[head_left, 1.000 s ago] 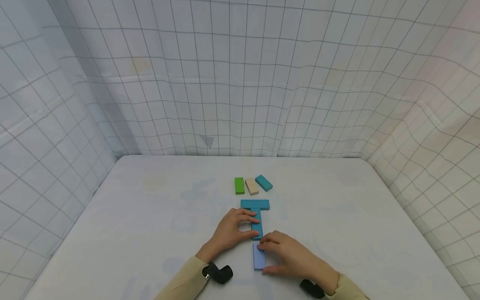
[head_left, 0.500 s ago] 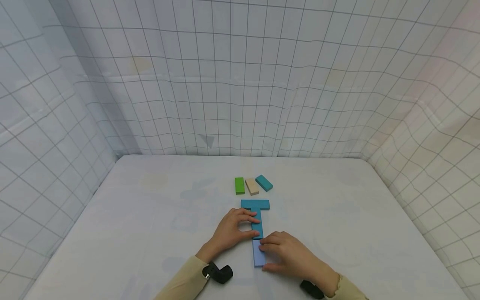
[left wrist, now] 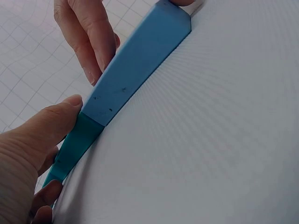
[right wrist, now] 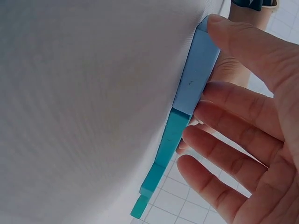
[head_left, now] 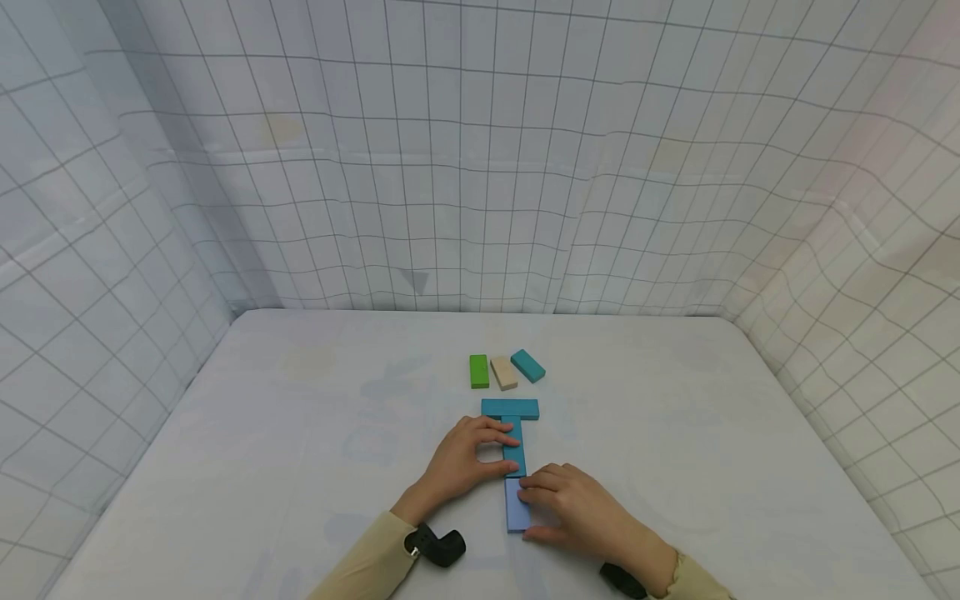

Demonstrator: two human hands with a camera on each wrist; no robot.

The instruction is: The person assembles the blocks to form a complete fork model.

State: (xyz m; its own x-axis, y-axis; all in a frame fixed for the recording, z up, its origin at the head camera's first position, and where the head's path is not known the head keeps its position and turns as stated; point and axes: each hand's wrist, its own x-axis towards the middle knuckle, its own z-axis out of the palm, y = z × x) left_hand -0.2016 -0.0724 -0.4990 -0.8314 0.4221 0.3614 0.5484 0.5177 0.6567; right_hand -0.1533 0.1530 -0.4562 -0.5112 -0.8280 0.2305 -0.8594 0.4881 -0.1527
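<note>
- The left hand (head_left: 459, 460) is spread, thumb and fingertips resting on a blue block (head_left: 513, 454).
- The right hand (head_left: 585, 510) is spread too, loosely curved, its thumb touching the near end of a periwinkle block (head_left: 516, 515), its fingers near the far end.
- Those two blocks lie end to end on the table (head_left: 300, 467), touching.
- Another blue block (head_left: 510, 408) crosses the far end.
- Beyond lie green (head_left: 479, 372), beige (head_left: 503, 372) and teal (head_left: 528, 366) blocks.

Before me, the white table (head_left: 300, 467) bears a green block (head_left: 478, 372), a beige block (head_left: 504, 372) and a slanted teal block (head_left: 528, 366). Nearer me, a crosswise blue block (head_left: 510, 407) meets a lengthwise blue block (head_left: 513, 455), which touches a lilac block (head_left: 515, 513).
</note>
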